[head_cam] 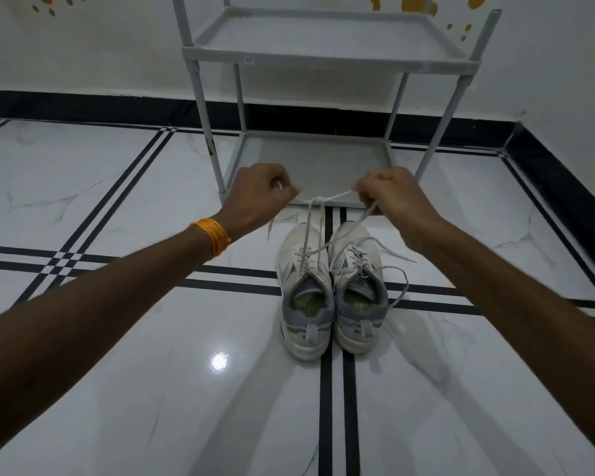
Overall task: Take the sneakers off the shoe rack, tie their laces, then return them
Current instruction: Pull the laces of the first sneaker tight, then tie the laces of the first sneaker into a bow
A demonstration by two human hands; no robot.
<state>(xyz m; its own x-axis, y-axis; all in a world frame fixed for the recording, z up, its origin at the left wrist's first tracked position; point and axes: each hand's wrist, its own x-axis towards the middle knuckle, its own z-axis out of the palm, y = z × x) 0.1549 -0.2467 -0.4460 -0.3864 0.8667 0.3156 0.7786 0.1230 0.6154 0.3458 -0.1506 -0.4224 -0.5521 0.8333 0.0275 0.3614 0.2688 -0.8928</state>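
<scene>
Left sneaker (304,290) lace knot mid-pull, both sneakers on floor (117,187) before shoe rack (327,56).
Left hand (260,195) and right hand (390,195) each grip closed on one end of the lace (318,199); crossing sits between grips. Risk: uneven pull slackens the knot or lifts the shoe; right sneaker (358,286) laces lie loose below right grip, may snag.

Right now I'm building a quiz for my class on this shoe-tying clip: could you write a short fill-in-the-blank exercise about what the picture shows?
1. The pair of white and grey sneakers stands on the tiled ____.
2. The left hand and the right hand pull a white ____ taut between them.
3. The lace being pulled belongs to the ____ sneaker of the pair.
4. The orange thread band sits on the ____ wrist.

Missing words: floor; lace; left; left
</scene>
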